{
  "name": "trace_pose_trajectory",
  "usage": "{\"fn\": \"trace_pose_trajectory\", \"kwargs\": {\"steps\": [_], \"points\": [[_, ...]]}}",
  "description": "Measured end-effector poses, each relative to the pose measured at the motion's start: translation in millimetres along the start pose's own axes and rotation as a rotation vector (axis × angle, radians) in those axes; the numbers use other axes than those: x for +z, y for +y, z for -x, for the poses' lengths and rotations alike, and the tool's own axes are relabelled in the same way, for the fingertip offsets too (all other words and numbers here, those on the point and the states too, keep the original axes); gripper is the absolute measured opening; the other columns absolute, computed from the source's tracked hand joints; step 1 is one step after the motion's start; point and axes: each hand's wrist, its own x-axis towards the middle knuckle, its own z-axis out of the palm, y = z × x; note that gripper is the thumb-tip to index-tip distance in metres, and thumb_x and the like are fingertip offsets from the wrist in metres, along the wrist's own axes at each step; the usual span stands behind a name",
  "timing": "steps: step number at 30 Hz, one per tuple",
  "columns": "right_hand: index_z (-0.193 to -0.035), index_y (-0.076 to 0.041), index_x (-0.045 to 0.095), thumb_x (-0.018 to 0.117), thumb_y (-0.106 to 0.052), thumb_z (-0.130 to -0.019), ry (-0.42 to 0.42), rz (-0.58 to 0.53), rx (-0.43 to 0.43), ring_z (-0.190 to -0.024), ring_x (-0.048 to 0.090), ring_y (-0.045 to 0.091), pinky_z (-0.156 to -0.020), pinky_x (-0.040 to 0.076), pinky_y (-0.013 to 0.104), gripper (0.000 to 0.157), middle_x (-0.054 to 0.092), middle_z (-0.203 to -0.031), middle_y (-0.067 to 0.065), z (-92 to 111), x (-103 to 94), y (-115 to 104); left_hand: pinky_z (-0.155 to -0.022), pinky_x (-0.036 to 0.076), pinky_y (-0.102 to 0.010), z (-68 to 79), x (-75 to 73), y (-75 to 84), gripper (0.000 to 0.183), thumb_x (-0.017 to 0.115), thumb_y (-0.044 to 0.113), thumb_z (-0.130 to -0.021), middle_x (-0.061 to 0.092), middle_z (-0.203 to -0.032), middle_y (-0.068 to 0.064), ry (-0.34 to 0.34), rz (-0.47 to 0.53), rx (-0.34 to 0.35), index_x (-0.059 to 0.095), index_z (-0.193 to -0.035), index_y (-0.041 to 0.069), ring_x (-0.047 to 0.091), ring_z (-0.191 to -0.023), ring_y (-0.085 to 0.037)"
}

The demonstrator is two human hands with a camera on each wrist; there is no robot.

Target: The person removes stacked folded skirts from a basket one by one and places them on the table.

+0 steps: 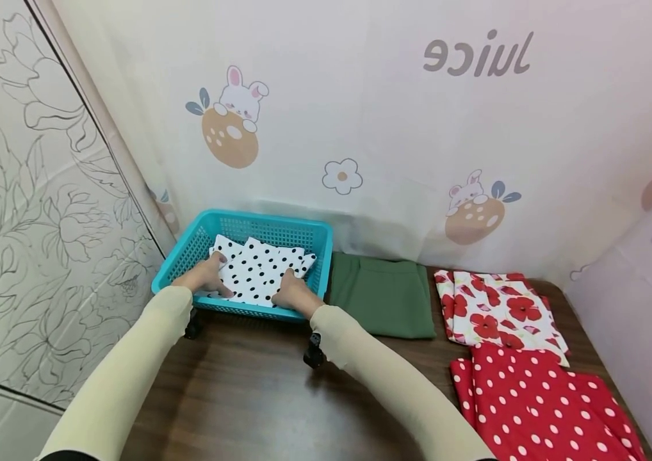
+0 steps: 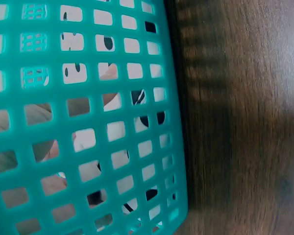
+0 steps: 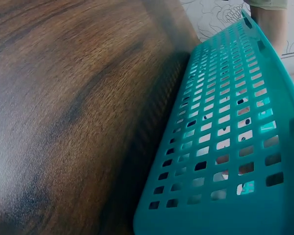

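Note:
A folded white cloth with black dots (image 1: 253, 269) lies inside the turquoise plastic basket (image 1: 274, 224). My left hand (image 1: 207, 275) reaches over the front left rim and grips the cloth's left edge, its thumb and a finger apart. At the opposite edge my right hand (image 1: 294, 292) holds the cloth, thumb on top and the other fingers mostly hidden. In the left wrist view, the mesh wall (image 2: 98, 117) covers most of the fingers and cloth. The basket side (image 3: 225, 122) fills the right wrist view in the same way.
Right of the basket lies a folded green cloth (image 1: 383, 298) on the dark wooden table (image 1: 234, 384). Farther right are a white cloth with red flowers (image 1: 499, 310) and a red cloth with white dots (image 1: 545, 410). Printed curtains (image 1: 389, 128) hang behind and at both sides.

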Motion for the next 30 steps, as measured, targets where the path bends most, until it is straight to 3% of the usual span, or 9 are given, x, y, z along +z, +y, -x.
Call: {"fn": "trace_pose_trajectory", "kwargs": {"steps": [2,6,11,14,20,25,30], "points": [[-0.156,0.000,0.031,0.066,-0.017,-0.099,-0.010,-0.028,-0.046,-0.089,0.060,0.028,-0.069,0.046,0.037,0.070,0.062,-0.131,0.021,0.1,-0.1,1.2,-0.091,0.049,-0.055,-0.9,-0.4,-2.2,0.088,0.087,0.023,-0.084,0.041,-0.147,-0.036,-0.014,0.005,-0.009,0.033,-0.152,0.005,0.052,-0.108,-0.040],[-0.145,-0.003,0.046,0.067,-0.012,-0.097,-0.027,-0.049,-0.106,-0.090,0.053,0.026,-0.072,0.043,0.036,0.053,0.057,-0.137,0.017,-0.2,-0.8,2.5,-0.083,0.048,-0.049,-1.9,-0.8,-4.4,0.076,0.086,0.021,-0.085,0.048,-0.139,-0.032,-0.023,0.026,-0.015,0.039,-0.143,0.006,0.051,-0.101,-0.037],[-0.145,-0.005,0.051,0.066,-0.007,-0.095,-0.048,-0.058,-0.115,-0.098,0.053,0.028,-0.076,0.044,0.037,0.052,0.055,-0.144,0.015,-1.0,-1.3,3.2,-0.069,0.047,-0.036,-3.3,2.7,2.1,0.037,0.084,0.016,-0.087,0.056,-0.123,-0.022,-0.014,-0.001,0.027,0.060,-0.113,0.004,0.052,-0.087,-0.029],[-0.143,-0.004,0.055,0.067,-0.005,-0.093,-0.029,-0.051,-0.113,-0.106,0.054,0.027,-0.086,0.050,0.038,0.051,0.057,-0.144,0.014,-2.1,-1.0,2.5,-0.065,0.048,-0.033,-4.5,3.6,7.0,0.021,0.083,0.012,-0.087,0.059,-0.116,-0.018,-0.022,0.014,0.004,0.067,-0.100,0.006,0.055,-0.082,-0.026],[-0.131,0.000,0.065,0.056,-0.010,-0.101,0.024,-0.090,-0.084,-0.102,0.056,0.022,-0.101,0.051,0.041,0.033,0.063,-0.134,0.016,-2.1,1.7,0.6,-0.065,0.049,-0.033,-4.8,5.1,9.4,0.016,0.083,0.009,-0.086,0.062,-0.113,-0.017,0.009,0.015,-0.039,0.071,-0.096,0.007,0.056,-0.083,-0.026],[-0.148,-0.004,0.054,0.050,-0.002,-0.101,0.056,-0.113,-0.100,-0.119,0.053,0.022,-0.099,0.047,0.037,0.048,0.053,-0.154,0.011,1.7,2.9,2.7,-0.065,0.049,-0.033,-5.0,8.6,7.4,0.014,0.083,0.009,-0.086,0.063,-0.113,-0.018,0.006,0.019,-0.010,0.072,-0.093,0.008,0.057,-0.083,-0.026],[-0.149,-0.007,0.053,0.051,0.001,-0.098,0.094,-0.159,-0.121,-0.124,0.053,0.025,-0.094,0.045,0.039,0.052,0.051,-0.156,0.011,4.5,3.9,5.7,-0.066,0.050,-0.031,-1.7,7.6,5.4,0.012,0.085,0.009,-0.084,0.061,-0.127,-0.022,0.040,0.038,0.042,0.076,-0.091,0.006,0.057,-0.087,-0.027]]}}
